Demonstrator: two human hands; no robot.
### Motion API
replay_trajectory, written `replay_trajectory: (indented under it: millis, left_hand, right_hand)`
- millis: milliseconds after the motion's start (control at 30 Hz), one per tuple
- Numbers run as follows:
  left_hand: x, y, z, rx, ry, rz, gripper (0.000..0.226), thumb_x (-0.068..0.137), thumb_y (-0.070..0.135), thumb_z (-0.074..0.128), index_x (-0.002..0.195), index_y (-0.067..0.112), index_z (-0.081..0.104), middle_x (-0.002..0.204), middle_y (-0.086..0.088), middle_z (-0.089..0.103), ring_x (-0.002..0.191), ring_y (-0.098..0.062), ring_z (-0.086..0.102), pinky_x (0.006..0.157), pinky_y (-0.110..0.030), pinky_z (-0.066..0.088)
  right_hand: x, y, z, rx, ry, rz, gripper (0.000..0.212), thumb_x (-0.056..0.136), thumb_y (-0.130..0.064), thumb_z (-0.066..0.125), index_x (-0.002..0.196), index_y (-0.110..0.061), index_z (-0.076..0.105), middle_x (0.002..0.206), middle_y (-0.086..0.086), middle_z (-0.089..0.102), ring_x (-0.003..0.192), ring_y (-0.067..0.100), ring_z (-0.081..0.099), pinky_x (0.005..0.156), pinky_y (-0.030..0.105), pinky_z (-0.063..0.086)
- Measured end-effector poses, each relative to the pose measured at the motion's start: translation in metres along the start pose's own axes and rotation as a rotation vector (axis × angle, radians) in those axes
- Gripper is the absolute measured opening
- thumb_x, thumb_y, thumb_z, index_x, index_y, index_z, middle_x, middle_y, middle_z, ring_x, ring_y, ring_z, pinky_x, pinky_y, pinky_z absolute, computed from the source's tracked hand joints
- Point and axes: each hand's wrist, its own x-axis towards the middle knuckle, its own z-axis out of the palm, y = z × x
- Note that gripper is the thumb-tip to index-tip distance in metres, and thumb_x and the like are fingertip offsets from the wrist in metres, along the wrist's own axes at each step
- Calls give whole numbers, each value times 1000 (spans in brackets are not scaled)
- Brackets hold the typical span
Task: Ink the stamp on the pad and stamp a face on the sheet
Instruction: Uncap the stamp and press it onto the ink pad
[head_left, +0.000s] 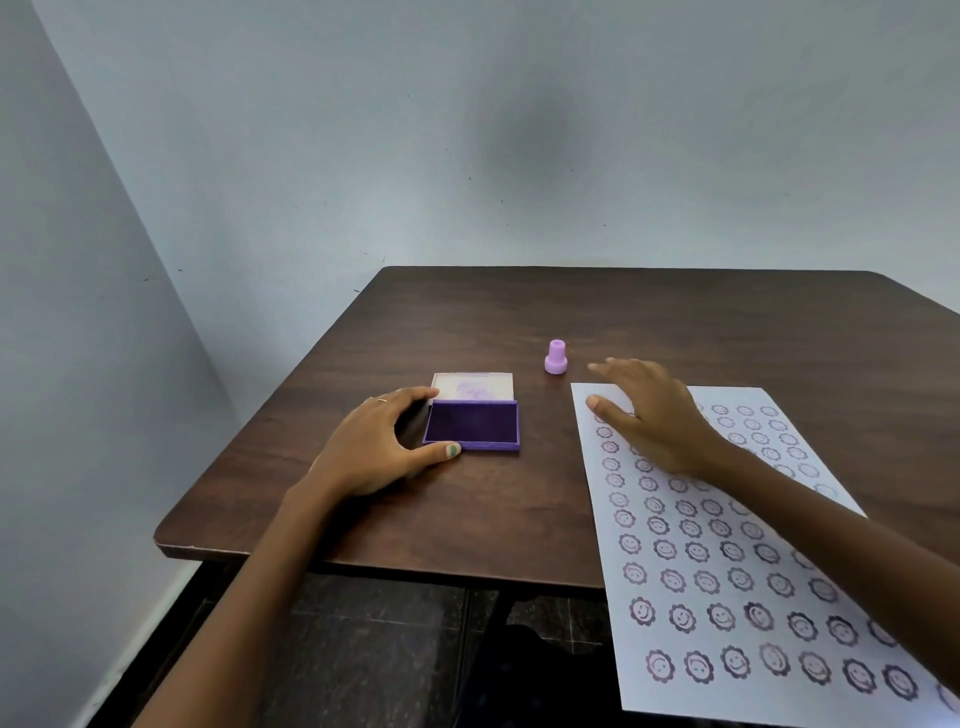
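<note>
A small lilac stamp (556, 357) stands upright on the brown table (519, 499), beyond the sheet's far left corner. The purple ink pad (471, 424) lies open, its clear lid (471, 387) folded back behind it. My left hand (376, 451) rests at the pad's left edge, thumb and fingers around that side of it. My right hand (649, 413) hovers over the far end of the white sheet (737, 551), fingers spread and empty, a short way to the right of the stamp. Rows of purple smiling flower faces cover the sheet.
The sheet hangs over the table's near edge on the right. Pale walls meet in a corner behind and left of the table. Dark floor tiles (374, 639) show below the near edge.
</note>
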Motion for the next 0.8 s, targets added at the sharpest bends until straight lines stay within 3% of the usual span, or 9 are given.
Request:
replay_trajectory:
  millis: [233, 333, 433, 567, 700, 800]
  left_hand:
    - [-2, 3, -2, -8, 11, -9, 78, 62, 77, 56, 131, 45, 40, 133, 12, 55, 115, -10, 49, 91, -27, 40]
    - [-4, 5, -3, -53, 25, -16, 77, 62, 78, 58, 130, 46, 40, 132, 16, 54, 116, -7, 50, 93, -29, 43]
    - [-5, 6, -3, -118, 51, -20, 73, 62, 77, 59, 126, 48, 40, 130, 22, 53, 115, -1, 49, 92, -26, 41]
    - [0, 4, -1, -178, 98, -63, 70, 70, 72, 55, 131, 41, 42, 137, 13, 50, 120, -7, 45, 98, -31, 41]
    - [19, 29, 5, -167, 151, 33, 50, 82, 54, 60, 127, 39, 48, 136, 13, 51, 122, -6, 45, 96, -24, 36]
    - [46, 64, 12, -183, 159, 148, 33, 83, 46, 61, 114, 39, 58, 124, 17, 59, 114, -2, 52, 96, -28, 43]
  right_hand:
    - [51, -25, 9, 220, 94, 11, 47, 89, -33, 54, 131, -15, 43, 139, 8, 48, 124, 24, 46, 102, 40, 37]
    - [65, -27, 16, 262, 125, 14, 37, 89, -26, 55, 122, -11, 50, 126, 11, 58, 111, 25, 56, 90, 34, 45]
    - [70, -24, 22, 241, 167, 6, 21, 89, -20, 55, 106, -8, 60, 105, 12, 68, 93, 24, 62, 76, 25, 41]
    - [70, -18, 27, 319, 199, -37, 13, 86, -12, 60, 98, -8, 63, 93, 10, 71, 81, 18, 63, 73, 24, 43]
    - [69, -12, 32, 356, 217, -50, 18, 83, -12, 64, 101, -10, 63, 97, 9, 71, 79, 13, 61, 73, 19, 46]
    - [69, -10, 33, 427, 260, -56, 16, 79, -11, 68, 95, -13, 66, 90, 5, 72, 78, 11, 64, 74, 20, 48]
